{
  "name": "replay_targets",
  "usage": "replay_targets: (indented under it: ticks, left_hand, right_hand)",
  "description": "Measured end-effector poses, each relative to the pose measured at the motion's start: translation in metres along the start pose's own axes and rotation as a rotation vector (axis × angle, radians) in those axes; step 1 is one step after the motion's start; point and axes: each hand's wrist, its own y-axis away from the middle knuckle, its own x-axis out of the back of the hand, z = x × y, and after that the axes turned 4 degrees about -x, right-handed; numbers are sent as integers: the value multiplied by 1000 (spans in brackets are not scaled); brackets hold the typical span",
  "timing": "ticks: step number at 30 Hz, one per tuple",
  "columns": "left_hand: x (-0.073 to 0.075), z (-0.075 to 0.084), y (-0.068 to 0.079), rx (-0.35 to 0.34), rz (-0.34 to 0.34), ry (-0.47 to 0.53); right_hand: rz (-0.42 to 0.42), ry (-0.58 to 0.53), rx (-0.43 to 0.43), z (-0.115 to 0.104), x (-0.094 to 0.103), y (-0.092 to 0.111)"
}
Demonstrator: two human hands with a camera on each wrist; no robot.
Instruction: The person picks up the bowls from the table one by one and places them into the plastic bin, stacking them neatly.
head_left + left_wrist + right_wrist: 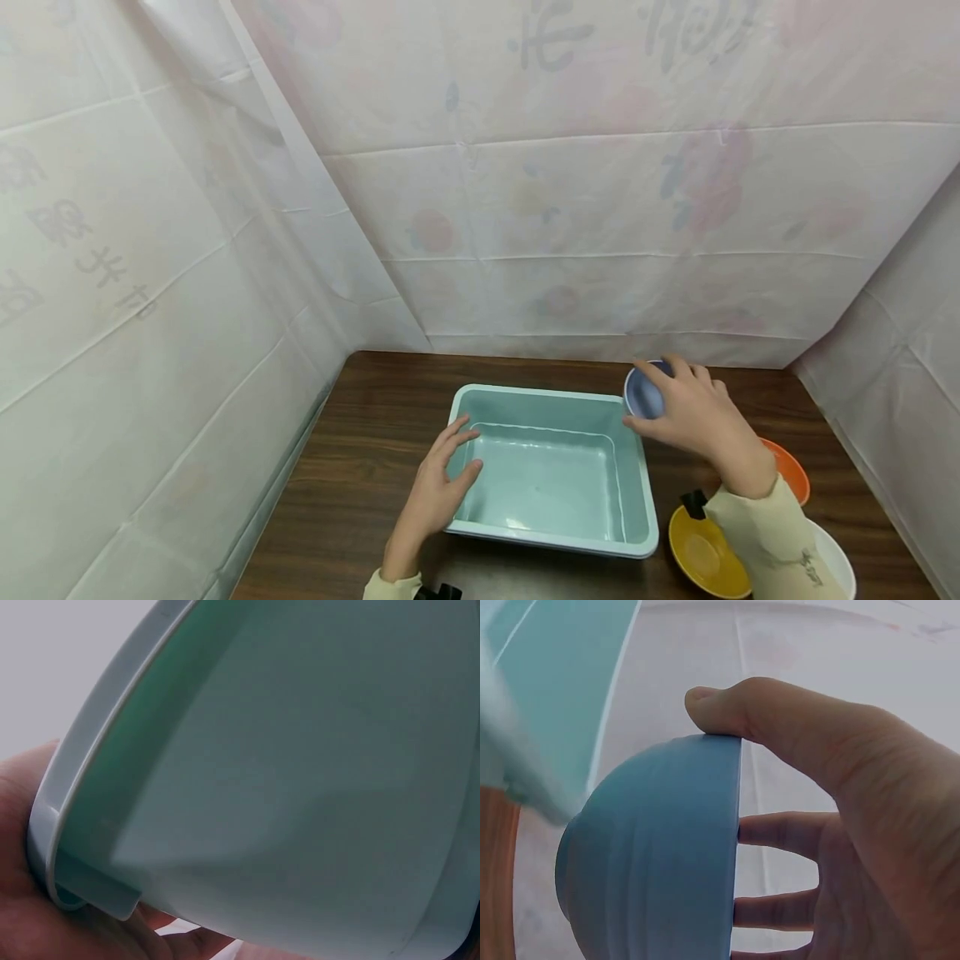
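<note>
And it's a curtained-off booth: white sheeting (600, 208) hangs at ten, twelve and two o'clock, walling in a dark wood-grain tabletop (360, 467).

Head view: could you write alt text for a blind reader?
A person's right hand holds a blue bowl by the far right corner of a teal tub; the left hand is at its left side. An orange dish, a yellow dish and a white dish sit nearby on a wooden table.

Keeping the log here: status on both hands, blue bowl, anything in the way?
Left hand at left rim of basin. Right hand gripping blue bowl by its rim, near basin's far right corner. No obstruction seen between bowl and basin.
</note>
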Motion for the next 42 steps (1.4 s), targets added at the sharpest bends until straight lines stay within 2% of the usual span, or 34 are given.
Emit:
replay_targets:
  ticks: [7,17,28,35,42]
  left_hand:
    - [0,0,0,-4,5,-4]
    - [-3,5,1,-7,8,-20]
    - [-3,5,1,-27,3,-20]
    - [-4,3,1,-37,6,-13]
    - [-4,2,2,-35,9,-16]
  right_hand:
    - [12,-8,85,-23,-1,-8]
    - [44,6,257,-50,-17,-22]
    - [18,-28,408,-72,-41,-30]
    - [5,-7,495,-83,-54,-33]
    - [-30,13,532,-90,-68,-34]
